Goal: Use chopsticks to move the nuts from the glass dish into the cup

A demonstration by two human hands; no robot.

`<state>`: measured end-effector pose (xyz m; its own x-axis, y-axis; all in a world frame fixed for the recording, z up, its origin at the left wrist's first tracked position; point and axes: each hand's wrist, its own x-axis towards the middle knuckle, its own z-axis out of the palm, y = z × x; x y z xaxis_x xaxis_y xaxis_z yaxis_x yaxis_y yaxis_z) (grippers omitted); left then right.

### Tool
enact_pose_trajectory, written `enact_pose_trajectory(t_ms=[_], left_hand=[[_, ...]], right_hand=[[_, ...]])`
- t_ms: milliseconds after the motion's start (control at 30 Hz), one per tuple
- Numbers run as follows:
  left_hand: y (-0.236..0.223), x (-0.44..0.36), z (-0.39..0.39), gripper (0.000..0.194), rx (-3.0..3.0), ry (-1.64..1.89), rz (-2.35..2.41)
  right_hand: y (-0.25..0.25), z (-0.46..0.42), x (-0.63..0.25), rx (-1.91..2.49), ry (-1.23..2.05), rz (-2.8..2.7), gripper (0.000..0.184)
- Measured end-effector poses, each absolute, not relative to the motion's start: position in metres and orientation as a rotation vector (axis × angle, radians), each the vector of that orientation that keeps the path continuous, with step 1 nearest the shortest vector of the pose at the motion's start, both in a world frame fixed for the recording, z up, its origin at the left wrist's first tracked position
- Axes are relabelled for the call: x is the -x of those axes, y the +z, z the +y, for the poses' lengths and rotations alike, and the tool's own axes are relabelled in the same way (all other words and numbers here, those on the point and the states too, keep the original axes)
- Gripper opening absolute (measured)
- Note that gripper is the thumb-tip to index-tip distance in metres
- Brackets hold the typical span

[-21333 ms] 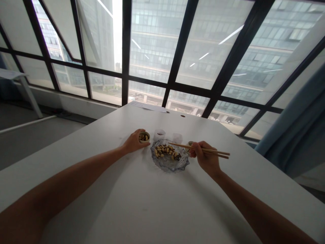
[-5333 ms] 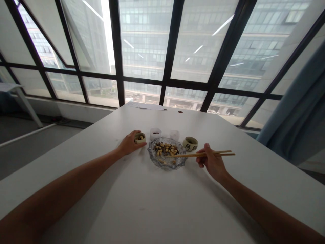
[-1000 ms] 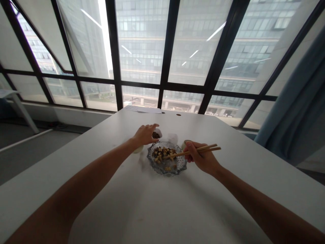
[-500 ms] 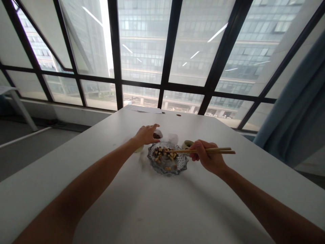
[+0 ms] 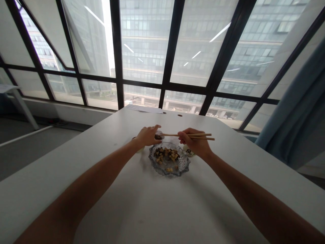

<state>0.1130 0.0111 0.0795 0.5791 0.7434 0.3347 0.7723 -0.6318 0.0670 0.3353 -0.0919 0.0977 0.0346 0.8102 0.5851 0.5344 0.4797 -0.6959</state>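
Observation:
My left hand [image 5: 148, 135] curls its thumb and fingers around a small clear cup [image 5: 161, 133] with dark brown pieces in it. Chopsticks [image 5: 200, 136] are gripped in my right hand [image 5: 195, 140], their tips reaching to the mouth of that cup. Whether a piece is pinched between the tips is too small to tell. Just below both hands stands a scalloped glass bowl [image 5: 182, 166] with a mix of dark pieces and pale yellow ones.
A cup with dark print [image 5: 189, 151] stands partly behind my right hand. Another pale cup [image 5: 140, 149] is mostly hidden by my left wrist. Papers [image 5: 144, 108] lie at the far end of the white table [image 5: 142, 210], before the windows.
My right hand has moved up and left with the chopsticks, whose tips went from the glass bowl to the small cup. My left hand stays at the cup.

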Motion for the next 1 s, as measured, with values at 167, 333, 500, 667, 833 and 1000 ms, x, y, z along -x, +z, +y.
enact_pose_trajectory(t_ms=[167, 333, 500, 667, 833, 1000], left_hand=[[0.079, -0.113, 0.011, 0.076, 2.714, -0.483, -1.327], [0.08, -0.113, 0.01, 0.076, 2.719, -0.469, -1.345], [0.08, -0.113, 0.009, 0.076, 2.723, -0.473, -1.351], [0.081, -0.113, 0.007, 0.075, 2.717, -0.461, -1.357], [0.083, -0.114, 0.006, 0.075, 2.701, -0.428, -1.35], [0.084, -0.114, 0.005, 0.075, 2.709, -0.427, -1.35]], right_hand=[[0.108, -0.131, -0.359, 1.229, 0.3, -1.707, 0.053], [0.109, -0.151, -0.369, 1.203, 0.38, -1.941, 0.06], [0.109, -0.149, -0.367, 1.185, 0.423, -2.006, 0.059], [0.103, -0.141, -0.369, 1.189, 0.518, -1.93, 0.057], [0.099, -0.139, -0.369, 1.212, 0.598, -1.891, 0.057], [0.102, -0.144, -0.364, 1.235, 0.524, -1.877, 0.058]])
